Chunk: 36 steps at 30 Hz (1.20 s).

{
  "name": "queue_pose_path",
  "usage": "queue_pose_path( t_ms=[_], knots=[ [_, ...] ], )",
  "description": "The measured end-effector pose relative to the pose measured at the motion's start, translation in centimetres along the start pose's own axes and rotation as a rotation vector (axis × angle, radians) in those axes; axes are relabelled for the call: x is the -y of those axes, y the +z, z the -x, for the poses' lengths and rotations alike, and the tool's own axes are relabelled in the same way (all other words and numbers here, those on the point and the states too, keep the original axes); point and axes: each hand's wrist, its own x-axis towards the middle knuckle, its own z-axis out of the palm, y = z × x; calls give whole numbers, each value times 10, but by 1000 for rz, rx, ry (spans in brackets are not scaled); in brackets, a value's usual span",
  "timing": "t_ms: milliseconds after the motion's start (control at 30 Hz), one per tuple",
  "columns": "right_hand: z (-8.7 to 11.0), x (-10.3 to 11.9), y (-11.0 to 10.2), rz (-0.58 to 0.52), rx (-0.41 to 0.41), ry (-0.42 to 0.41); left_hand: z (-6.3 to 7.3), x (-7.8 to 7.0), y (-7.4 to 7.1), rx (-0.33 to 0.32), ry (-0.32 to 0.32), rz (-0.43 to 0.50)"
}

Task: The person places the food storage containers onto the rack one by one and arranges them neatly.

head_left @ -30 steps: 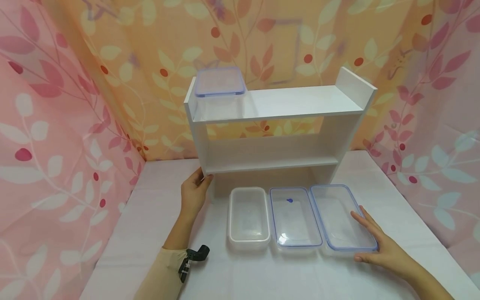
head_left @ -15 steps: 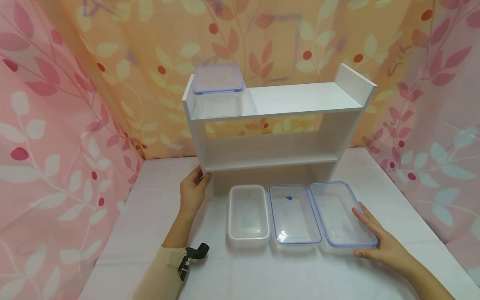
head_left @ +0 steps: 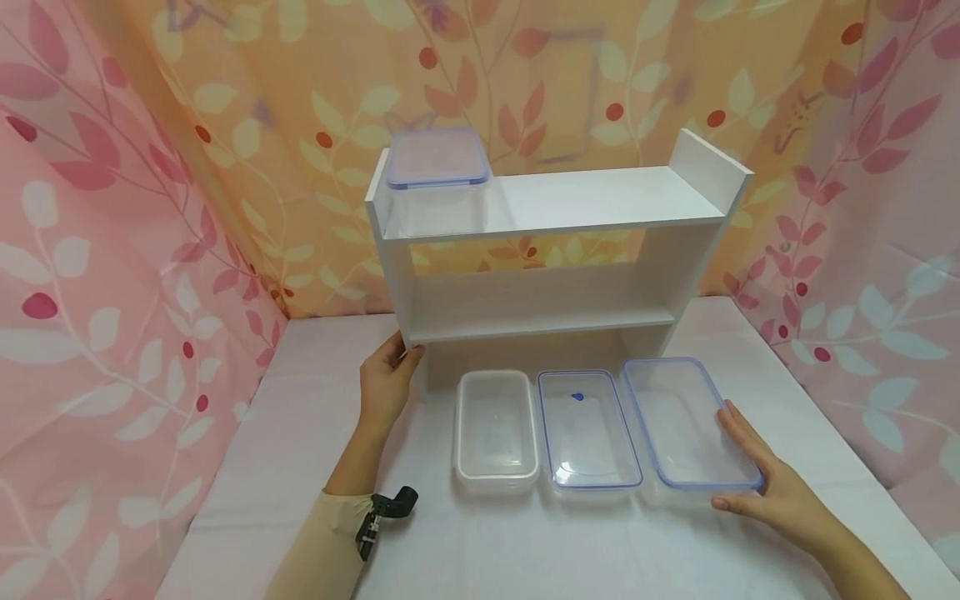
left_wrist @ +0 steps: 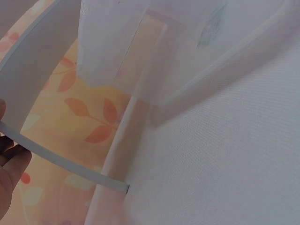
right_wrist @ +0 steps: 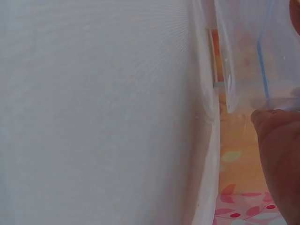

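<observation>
My left hand (head_left: 385, 383) grips the lower left upright of a white two-tier shelf (head_left: 585, 200), thumb in front and fingers at its outer side. In the left wrist view, fingertips (left_wrist: 16, 161) show on the upright's edge. My right hand (head_left: 780, 496) holds the near right corner of a clear food container with a blue rim (head_left: 693, 425), fingers along its right side and thumb at the near side. The right wrist view shows the thumb (right_wrist: 281, 145) against the container's wall (right_wrist: 243, 56). Whether its base touches the table is hard to tell.
Left of the held container lie another blue-rimmed container (head_left: 590, 433) and a white-rimmed one (head_left: 497, 429), side by side before the shelf. A container with a blue lid (head_left: 438, 179) stands at the top shelf's left end. Patterned curtains (head_left: 525, 75) surround the white table (head_left: 525, 550).
The blue-rimmed container in my right hand has shifted slightly right and away, apart from its neighbour. My right fingers have moved back to its outer rim. The left hand keeps its hold.
</observation>
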Motion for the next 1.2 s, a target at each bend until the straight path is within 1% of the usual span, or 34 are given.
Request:
queue_pose_path(
  t_ms=[133,400,633,867,967,1067,1200],
  knots=[
    [-1,7,-4,20,-22,-5,0,-1,0,0,-4,1],
    [4,19,-16,41,-54,50,1,0,1,9,-19,10],
    [2,37,-31,64,-100,65,0,1,1,-3,8,14],
    [1,48,-40,81,-104,55,0,2,0,-8,14,19],
    [0,53,-45,50,-98,49,0,2,0,-7,13,8],
    [-2,60,-49,-45,-86,31,0,-1,0,-10,19,-6],
    [-5,69,-54,-157,-80,-23,1,-5,0,-9,35,-12]
  ],
)
